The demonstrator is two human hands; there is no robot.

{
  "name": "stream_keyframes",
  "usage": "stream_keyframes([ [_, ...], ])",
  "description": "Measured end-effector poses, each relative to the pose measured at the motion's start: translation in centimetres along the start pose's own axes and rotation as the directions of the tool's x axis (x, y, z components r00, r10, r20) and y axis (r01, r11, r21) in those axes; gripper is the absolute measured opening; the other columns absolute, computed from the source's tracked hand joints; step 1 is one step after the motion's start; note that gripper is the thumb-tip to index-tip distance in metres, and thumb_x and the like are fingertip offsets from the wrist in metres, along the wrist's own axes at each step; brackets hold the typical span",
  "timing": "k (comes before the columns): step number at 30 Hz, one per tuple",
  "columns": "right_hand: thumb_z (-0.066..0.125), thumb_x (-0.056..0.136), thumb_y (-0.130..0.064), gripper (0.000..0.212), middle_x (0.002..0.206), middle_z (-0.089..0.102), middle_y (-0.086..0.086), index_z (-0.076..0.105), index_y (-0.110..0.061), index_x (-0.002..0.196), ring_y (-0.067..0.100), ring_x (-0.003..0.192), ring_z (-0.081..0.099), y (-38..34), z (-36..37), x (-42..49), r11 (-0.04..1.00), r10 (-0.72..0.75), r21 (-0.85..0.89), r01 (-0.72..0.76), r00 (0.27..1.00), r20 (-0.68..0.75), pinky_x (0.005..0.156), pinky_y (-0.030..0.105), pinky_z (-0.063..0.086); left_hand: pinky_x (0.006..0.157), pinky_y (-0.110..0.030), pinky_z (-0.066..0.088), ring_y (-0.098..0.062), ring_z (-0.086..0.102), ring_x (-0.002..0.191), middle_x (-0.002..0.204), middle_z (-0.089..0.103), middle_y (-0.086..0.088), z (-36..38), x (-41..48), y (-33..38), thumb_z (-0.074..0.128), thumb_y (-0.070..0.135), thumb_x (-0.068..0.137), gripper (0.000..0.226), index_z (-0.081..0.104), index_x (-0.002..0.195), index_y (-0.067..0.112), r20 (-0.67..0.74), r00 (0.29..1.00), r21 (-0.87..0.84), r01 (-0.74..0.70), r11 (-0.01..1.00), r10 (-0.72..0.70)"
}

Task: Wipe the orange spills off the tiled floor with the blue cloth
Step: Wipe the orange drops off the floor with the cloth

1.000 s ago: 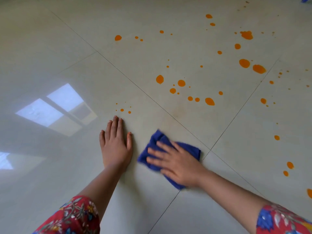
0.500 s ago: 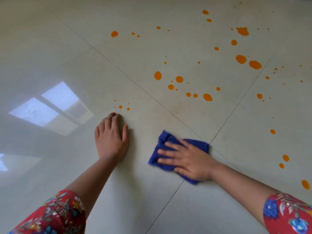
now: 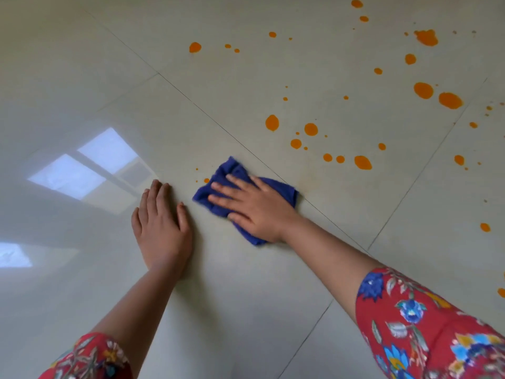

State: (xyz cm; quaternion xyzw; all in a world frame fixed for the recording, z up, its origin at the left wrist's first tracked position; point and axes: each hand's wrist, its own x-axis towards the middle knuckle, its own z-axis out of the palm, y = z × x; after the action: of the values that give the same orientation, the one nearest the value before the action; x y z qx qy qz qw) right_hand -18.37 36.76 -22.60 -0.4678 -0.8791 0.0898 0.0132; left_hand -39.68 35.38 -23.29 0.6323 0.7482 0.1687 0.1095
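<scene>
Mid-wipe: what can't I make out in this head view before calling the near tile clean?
Head view:
- Beneath the blue cloth and right hand: any drops there are covered.
- Orange spot at the right edge: cut off by the frame.
- Faint specks, top right: too small to identify.
- Window glare, left: washes out any marks there.

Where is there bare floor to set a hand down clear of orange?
Bare tile lies left of the left hand, around the window reflection, and near the left sleeve. Crowded: orange spills beyond the blue cloth, up right.
</scene>
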Motion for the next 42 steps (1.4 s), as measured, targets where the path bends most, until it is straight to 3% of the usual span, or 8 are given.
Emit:
stream_keyframes([
  [5,0.031,0.095,-0.04,0.053,0.155,0.033,-0.008,0.039,-0.03,0.147,0.02,0.142,0.032,-2.5,1.3,-1.1,0.86,0.508,0.086,-0.503,0.829,-0.233,0.111,0.047,0.031,0.118,-0.037,0.012,-0.018,0.022,0.145,0.156,0.031,0.003,0.1,0.2,0.3,0.035,0.033,0.094,0.052,0.037,0.144,0.02,-0.009,1.0,-0.01,0.014,1.0,-0.014],
  [10,0.031,0.096,-0.04,0.052,0.157,0.028,-0.01,0.036,-0.033,0.148,0.018,0.145,0.025,-5.7,1.4,2.6,0.985,0.164,0.066,-0.157,0.979,-0.12,0.115,0.044,0.018,0.116,-0.04,0.018,-0.021,0.028,0.142,0.153,0.037,0.0,0.2,0.3,0.2,0.038,0.029,0.093,0.05,0.041,0.141,0.017,-0.021,0.999,-0.015,0.039,0.999,-0.04],
  [13,0.026,0.094,-0.041,0.054,0.156,0.031,-0.01,0.039,-0.032,0.146,0.019,0.144,0.028,-3.1,0.6,7.4,0.973,0.226,0.056,-0.222,0.971,-0.084,0.113,0.046,0.024,0.116,-0.038,0.016,-0.021,0.027,0.143,0.155,0.034,0.0,0.1,0.3,0.4,0.036,0.029,0.093,0.053,0.038,0.144,0.015,0.008,0.999,-0.009,0.053,0.999,-0.053],
  [18,0.028,0.097,-0.04,0.053,0.158,0.027,-0.01,0.034,-0.031,0.149,0.02,0.145,0.025,-4.5,1.2,4.0,0.744,0.668,0.136,-0.655,0.721,-0.183,0.112,0.046,0.024,0.117,-0.041,0.015,-0.023,0.024,0.144,0.156,0.031,-0.003,-0.1,0.6,0.2,0.032,0.03,0.094,0.055,0.034,0.146,0.013,0.053,0.997,0.03,0.063,0.998,-0.064],
  [24,0.033,0.097,-0.041,0.055,0.159,0.021,-0.009,0.028,-0.031,0.15,0.019,0.145,0.023,-6.3,0.9,2.7,0.971,0.237,0.003,-0.237,0.97,-0.045,0.113,0.044,0.02,0.115,-0.044,0.013,-0.028,0.024,0.144,0.156,0.032,-0.008,-0.4,0.8,0.5,0.031,0.027,0.093,0.056,0.034,0.145,0.008,0.115,0.992,0.033,0.05,0.998,-0.054],
  [31,0.027,0.097,-0.042,0.056,0.159,0.023,-0.007,0.028,-0.029,0.151,0.021,0.145,0.025,-3.6,-0.1,0.8,0.719,0.695,0.053,-0.693,0.718,-0.032,0.11,0.049,0.028,0.115,-0.043,0.013,-0.026,0.023,0.143,0.156,0.031,-0.006,-1.0,0.8,0.7,0.03,0.029,0.091,0.058,0.034,0.146,0.01,0.136,0.99,0.022,0.047,0.999,-0.049],
  [37,0.033,0.096,-0.043,0.058,0.161,0.017,-0.008,0.024,-0.031,0.152,0.02,0.146,0.022,-6.1,0.4,-1.9,0.975,0.222,-0.004,-0.222,0.971,0.093,0.113,0.047,0.02,0.116,-0.044,0.013,-0.025,0.021,0.144,0.156,0.03,-0.007,-0.5,0.7,0.8,0.03,0.032,0.092,0.059,0.034,0.145,0.01,0.151,0.987,0.021,0.049,0.999,-0.052],
  [42,0.02,0.097,-0.044,0.058,0.162,0.01,-0.006,0.018,-0.029,0.153,0.022,0.149,0.012,1.2,-2.4,4.4,0.961,0.275,-0.09,-0.262,0.938,0.211,0.116,0.05,0.021,0.117,-0.044,0.006,-0.023,0.012,0.146,0.159,0.023,-0.007,-0.5,1.1,0.6,0.026,0.053,0.09,0.073,0.028,0.149,0.01,0.212,0.977,0.098,0.017,0.995,-0.038],
])
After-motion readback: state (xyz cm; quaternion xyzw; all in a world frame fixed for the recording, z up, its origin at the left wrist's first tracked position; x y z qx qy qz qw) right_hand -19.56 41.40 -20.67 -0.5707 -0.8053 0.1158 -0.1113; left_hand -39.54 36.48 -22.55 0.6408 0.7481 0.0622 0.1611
